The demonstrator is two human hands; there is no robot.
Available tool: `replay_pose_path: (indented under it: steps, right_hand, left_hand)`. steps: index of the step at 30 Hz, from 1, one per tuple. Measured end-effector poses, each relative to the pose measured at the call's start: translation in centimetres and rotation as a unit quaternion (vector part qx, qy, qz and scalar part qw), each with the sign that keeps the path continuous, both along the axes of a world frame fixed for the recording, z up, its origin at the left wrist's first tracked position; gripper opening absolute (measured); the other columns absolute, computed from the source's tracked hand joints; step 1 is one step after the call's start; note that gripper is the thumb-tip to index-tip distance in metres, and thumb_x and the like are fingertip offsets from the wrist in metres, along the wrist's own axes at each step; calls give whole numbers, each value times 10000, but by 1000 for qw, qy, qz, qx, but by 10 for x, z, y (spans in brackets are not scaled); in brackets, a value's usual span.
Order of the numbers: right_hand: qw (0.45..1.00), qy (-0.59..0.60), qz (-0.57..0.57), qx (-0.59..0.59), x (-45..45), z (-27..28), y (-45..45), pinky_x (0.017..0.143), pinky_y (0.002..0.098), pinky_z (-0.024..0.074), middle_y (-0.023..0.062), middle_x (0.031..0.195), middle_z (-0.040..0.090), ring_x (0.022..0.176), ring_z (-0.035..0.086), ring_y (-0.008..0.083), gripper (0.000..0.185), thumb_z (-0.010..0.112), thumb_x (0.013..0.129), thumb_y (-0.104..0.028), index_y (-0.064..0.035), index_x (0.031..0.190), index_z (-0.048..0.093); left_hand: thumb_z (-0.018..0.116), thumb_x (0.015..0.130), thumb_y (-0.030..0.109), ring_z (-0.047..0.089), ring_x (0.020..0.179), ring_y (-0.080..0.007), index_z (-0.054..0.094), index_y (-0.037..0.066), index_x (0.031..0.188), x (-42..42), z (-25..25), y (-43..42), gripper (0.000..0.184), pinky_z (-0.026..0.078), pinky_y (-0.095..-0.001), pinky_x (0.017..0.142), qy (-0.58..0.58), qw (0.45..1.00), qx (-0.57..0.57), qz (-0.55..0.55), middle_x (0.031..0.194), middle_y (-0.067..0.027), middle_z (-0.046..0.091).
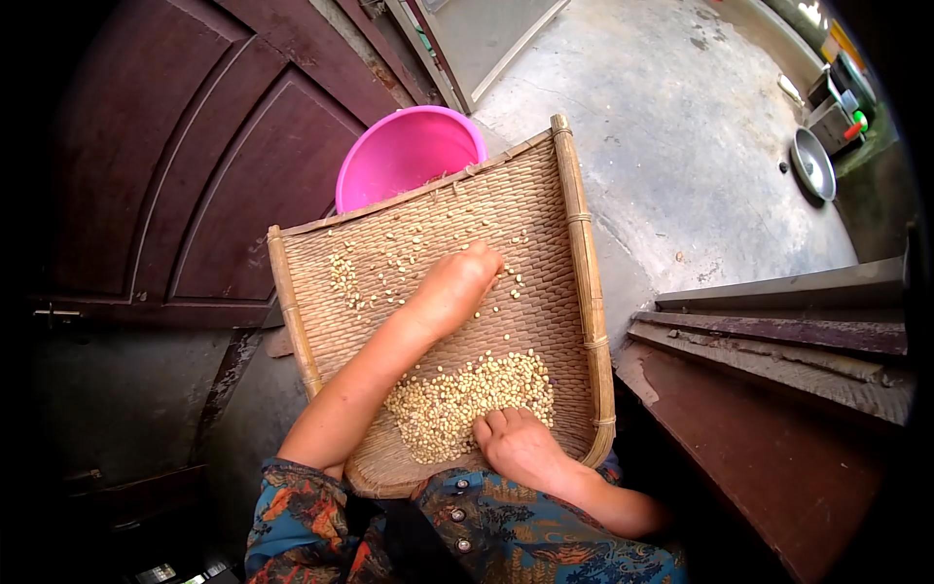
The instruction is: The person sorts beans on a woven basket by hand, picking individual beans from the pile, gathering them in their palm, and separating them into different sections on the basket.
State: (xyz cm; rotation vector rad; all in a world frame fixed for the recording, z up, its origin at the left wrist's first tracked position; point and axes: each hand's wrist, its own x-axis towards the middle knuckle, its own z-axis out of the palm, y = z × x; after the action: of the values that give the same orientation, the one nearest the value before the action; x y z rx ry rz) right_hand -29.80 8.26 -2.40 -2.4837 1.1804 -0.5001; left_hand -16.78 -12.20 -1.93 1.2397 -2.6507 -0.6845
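A woven tray [545, 195] with wooden side rails lies tilted across my lap. Pale beans [438, 409] are heaped at its near end, and more are scattered over the far left and middle. My left hand [465, 282] reaches across the middle of the tray, its fingers curled down against the weave among a few loose beans; its fingertips are hidden. At the right part of the heap, my right hand [516, 443] rests with bent fingers touching the beans, and whatever is under the fingertips is out of sight.
Beyond the tray's far edge stands a pink basin [409, 151]. A dark red door [224, 165] is on the left, and a wooden frame [778, 360] on the right. A metal bowl [812, 165] lies on the concrete floor [652, 127] at the far right.
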Motion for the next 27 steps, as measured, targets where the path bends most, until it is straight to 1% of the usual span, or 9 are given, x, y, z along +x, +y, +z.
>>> replay_pose_path:
  steps: [6,9,12,13,15,16,19,23,27]
  right_hand:
    - [1000,-12,-1,-1,0,0,-1,600,319,443,57,706,517,665,549,202,72,571,721,-101,-49,770,562]
    - [1000,-9,-1,-1,0,-1,0,600,323,442,58,706,516,666,549,202,68,572,723,-101,-51,767,560]
    - [1000,-13,-2,3,0,0,0,603,326,441,57,708,516,669,550,203,69,573,724,-102,-51,768,556]
    - [1000,-19,-4,3,0,0,0,605,326,440,56,709,517,670,549,203,70,573,724,-102,-51,769,555]
    - [1000,-21,-2,19,0,2,-1,627,330,455,60,727,520,686,556,211,80,570,735,-98,-46,795,556]
    - [999,-18,1,36,-1,3,-1,648,334,469,65,745,524,702,563,218,91,567,747,-95,-41,820,559]
    - [999,-11,10,51,-2,4,-1,669,341,484,71,764,528,719,571,231,108,563,762,-89,-33,854,564]
    - [998,-8,19,57,-2,7,-2,670,344,484,72,773,530,726,573,233,123,561,768,-87,-27,874,572]
    - [999,-3,17,36,-3,8,-3,661,338,472,70,762,528,718,566,224,108,565,757,-86,-33,851,567]
  left_hand:
    - [660,803,39,630,822,-365,603,2,919,-5,5,-2,135,517,-437,745,-26,1000,8,1,925,-185,622]
    - [658,816,36,642,727,-266,599,-5,901,2,-2,-4,112,519,-374,657,59,998,9,13,863,-140,646]
    - [674,840,49,608,632,-139,600,5,893,8,7,-10,101,487,-281,559,135,962,210,106,800,-76,642]
    - [676,847,52,592,614,-114,601,10,895,9,11,-10,99,473,-257,543,201,924,296,139,779,-56,629]
    - [680,860,59,561,577,-63,602,20,899,13,21,-10,95,445,-209,509,325,808,450,197,738,-18,603]
    - [656,877,73,593,651,-102,591,32,954,19,20,-11,109,472,-226,550,381,746,513,189,819,-51,615]
    - [623,883,73,607,736,-136,572,33,997,24,18,-1,132,490,-240,591,554,577,584,139,932,-77,607]
    - [519,911,90,591,1127,-302,547,-38,1185,19,19,2,304,512,-376,940,593,539,588,108,1182,-194,591]
    - [424,935,101,340,1399,-414,327,-128,1419,20,26,6,544,315,-482,1165,636,401,646,137,1464,-318,360]
